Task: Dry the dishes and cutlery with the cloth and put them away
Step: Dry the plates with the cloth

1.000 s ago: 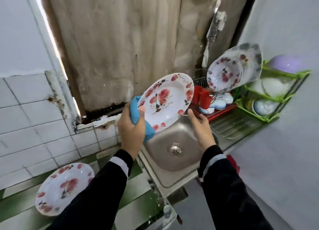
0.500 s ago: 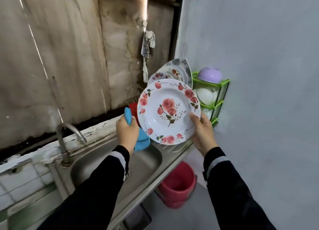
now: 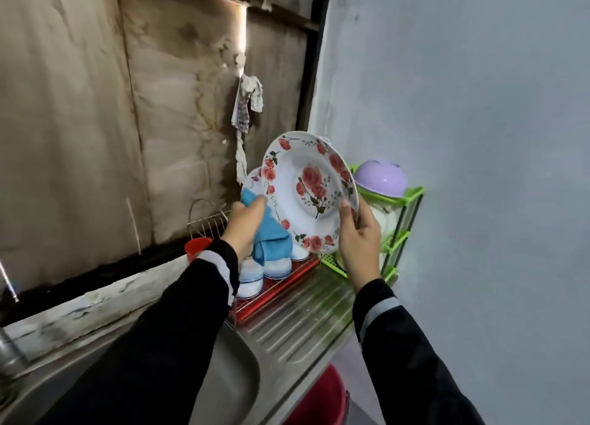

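Observation:
I hold a white plate with red roses (image 3: pixel 306 188) upright above the dish rack, its face turned toward me. My right hand (image 3: pixel 359 236) grips its lower right rim, thumb on the front. My left hand (image 3: pixel 244 222) holds the blue cloth (image 3: pixel 271 236) bunched against the plate's left edge, and the cloth hangs down below the hand. Behind the plate stands another rose plate (image 3: pixel 253 177), mostly hidden. Small white bowls with blue rims (image 3: pixel 252 276) sit upside down in the red rack (image 3: pixel 277 292).
A green tiered shelf (image 3: pixel 402 230) in the corner carries a purple bowl (image 3: pixel 381 178) on top. The steel drainboard (image 3: pixel 303 322) and sink basin (image 3: pixel 230 380) lie below my arms. A red cup (image 3: pixel 196 247) stands left of the rack, a red bucket (image 3: pixel 322 399) on the floor.
I have turned right and carried the plate up and over the rack, close to the standing plates. Both hands kept their hold; the tap has slid out of view.

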`<state>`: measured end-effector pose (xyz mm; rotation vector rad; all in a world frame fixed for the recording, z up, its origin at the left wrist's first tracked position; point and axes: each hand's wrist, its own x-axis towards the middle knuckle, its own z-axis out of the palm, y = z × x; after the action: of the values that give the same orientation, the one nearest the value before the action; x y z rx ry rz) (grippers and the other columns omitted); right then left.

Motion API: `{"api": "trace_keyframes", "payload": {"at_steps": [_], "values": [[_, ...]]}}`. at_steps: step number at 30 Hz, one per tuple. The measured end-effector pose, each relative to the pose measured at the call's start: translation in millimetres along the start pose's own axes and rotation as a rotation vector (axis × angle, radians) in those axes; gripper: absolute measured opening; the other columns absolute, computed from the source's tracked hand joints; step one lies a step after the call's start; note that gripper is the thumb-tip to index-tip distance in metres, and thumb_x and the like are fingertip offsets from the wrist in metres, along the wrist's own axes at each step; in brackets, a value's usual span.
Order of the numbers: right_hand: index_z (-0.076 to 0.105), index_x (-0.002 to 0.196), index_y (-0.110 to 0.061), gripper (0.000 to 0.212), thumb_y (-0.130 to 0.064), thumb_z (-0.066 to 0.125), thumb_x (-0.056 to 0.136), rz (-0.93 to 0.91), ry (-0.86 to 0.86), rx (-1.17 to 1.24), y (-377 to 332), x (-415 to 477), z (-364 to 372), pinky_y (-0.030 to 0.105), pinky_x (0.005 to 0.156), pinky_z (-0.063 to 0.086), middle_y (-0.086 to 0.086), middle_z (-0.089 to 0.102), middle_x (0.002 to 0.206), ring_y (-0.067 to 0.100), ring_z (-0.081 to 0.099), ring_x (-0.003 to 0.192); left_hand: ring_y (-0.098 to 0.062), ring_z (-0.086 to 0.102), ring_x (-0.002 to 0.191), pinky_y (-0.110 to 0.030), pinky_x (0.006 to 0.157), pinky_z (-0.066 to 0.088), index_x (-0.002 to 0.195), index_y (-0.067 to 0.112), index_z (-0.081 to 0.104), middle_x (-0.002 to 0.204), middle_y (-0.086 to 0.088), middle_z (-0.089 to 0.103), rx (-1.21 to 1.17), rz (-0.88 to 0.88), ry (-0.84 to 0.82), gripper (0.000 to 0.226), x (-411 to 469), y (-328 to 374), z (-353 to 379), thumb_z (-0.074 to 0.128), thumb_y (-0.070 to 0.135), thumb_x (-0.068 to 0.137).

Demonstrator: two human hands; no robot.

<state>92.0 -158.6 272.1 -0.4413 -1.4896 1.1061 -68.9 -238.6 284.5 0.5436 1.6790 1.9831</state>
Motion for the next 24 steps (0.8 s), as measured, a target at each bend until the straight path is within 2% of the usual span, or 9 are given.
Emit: {"api": "trace_keyframes", "payload": {"at_steps": [4, 6, 9, 12, 14, 17, 20, 22, 24], "values": [[0.063, 0.13, -0.022, 0.033, -0.034, 0.053, 0.101, 0.006, -0.074, -0.027, 35, 52, 25, 0.051, 0.103, 0.049, -0.001, 0.067, 0.126, 0.017, 0.061, 0.121, -0.027, 0.049, 0.07, -0.036, 0.07, 0.047, 0.066, 0.011, 0.043, 0.073, -0.01, 0.046, -0.067, -0.115, -0.056, 0.018, 52, 18, 3, 0.055, 0.015, 0.053], [0.058, 0.136, -0.015, 0.04, -0.032, 0.052, 0.101, 0.018, -0.101, -0.04, 52, 71, 38, 0.041, 0.102, 0.05, 0.001, 0.063, 0.133, 0.006, 0.058, 0.121, -0.024, 0.046, 0.062, -0.028, 0.061, 0.043, 0.062, 0.01, 0.038, 0.063, -0.009, 0.044, -0.026, -0.093, 0.047, 0.016, 68, 26, 7, 0.05, 0.001, 0.068], [0.054, 0.137, -0.005, 0.035, -0.007, 0.048, 0.102, 0.017, -0.144, -0.037, 77, 89, 53, 0.01, 0.084, 0.046, -0.006, 0.059, 0.127, -0.019, 0.054, 0.094, -0.019, 0.049, 0.06, -0.024, 0.053, 0.044, 0.067, 0.01, 0.042, 0.059, -0.006, 0.05, 0.089, -0.024, 0.174, 0.028, 92, 18, 9, 0.048, -0.011, 0.084], [0.058, 0.128, -0.004, 0.029, -0.005, 0.043, 0.103, 0.042, -0.232, -0.044, 96, 100, 68, 0.026, 0.068, 0.044, 0.009, 0.065, 0.101, 0.009, 0.053, 0.073, -0.019, 0.052, 0.07, -0.029, 0.063, 0.046, 0.076, 0.016, 0.042, 0.074, -0.004, 0.05, 0.244, 0.029, 0.211, 0.03, 107, 6, 9, 0.056, -0.008, 0.088], [0.059, 0.128, -0.012, 0.032, -0.006, 0.041, 0.103, 0.028, -0.284, -0.072, 112, 112, 84, 0.03, 0.061, 0.042, 0.017, 0.06, 0.088, 0.014, 0.047, 0.065, -0.018, 0.052, 0.072, -0.028, 0.064, 0.047, 0.075, 0.019, 0.04, 0.076, -0.001, 0.049, 0.347, 0.068, 0.26, 0.033, 114, 5, 8, 0.058, -0.004, 0.088], [0.053, 0.141, -0.019, 0.044, -0.005, 0.04, 0.101, -0.007, -0.348, -0.141, 138, 123, 104, 0.032, 0.091, 0.049, 0.007, 0.065, 0.123, 0.02, 0.061, 0.107, -0.018, 0.056, 0.076, -0.028, 0.064, 0.048, 0.076, 0.018, 0.048, 0.077, 0.0, 0.055, 0.461, 0.109, 0.335, 0.026, 125, -2, 5, 0.065, 0.001, 0.085], [0.045, 0.148, -0.021, 0.054, 0.001, 0.042, 0.099, -0.031, -0.39, -0.164, 153, 128, 114, 0.023, 0.107, 0.037, -0.016, 0.044, 0.145, 0.012, 0.046, 0.133, -0.015, 0.061, 0.079, -0.032, 0.076, 0.052, 0.081, 0.026, 0.051, 0.083, 0.004, 0.062, 0.48, 0.122, 0.396, 0.026, 128, -6, 4, 0.071, 0.009, 0.081], [0.042, 0.15, -0.023, 0.058, 0.004, 0.042, 0.098, -0.022, -0.385, -0.153, 160, 131, 119, 0.013, 0.112, 0.025, -0.023, 0.035, 0.144, -0.004, 0.031, 0.133, -0.016, 0.064, 0.087, -0.032, 0.08, 0.055, 0.091, 0.028, 0.055, 0.09, 0.004, 0.065, 0.506, 0.11, 0.447, 0.026, 130, -8, 4, 0.074, 0.018, 0.076], [0.045, 0.148, -0.021, 0.057, 0.003, 0.042, 0.097, 0.016, -0.382, -0.159, 166, 134, 123, 0.001, 0.104, 0.021, -0.017, 0.043, 0.144, -0.01, 0.034, 0.127, -0.019, 0.067, 0.09, -0.037, 0.081, 0.058, 0.104, 0.015, 0.06, 0.096, -0.003, 0.068, 0.517, 0.113, 0.478, 0.042, 133, -12, 4, 0.074, 0.028, 0.066]]}}
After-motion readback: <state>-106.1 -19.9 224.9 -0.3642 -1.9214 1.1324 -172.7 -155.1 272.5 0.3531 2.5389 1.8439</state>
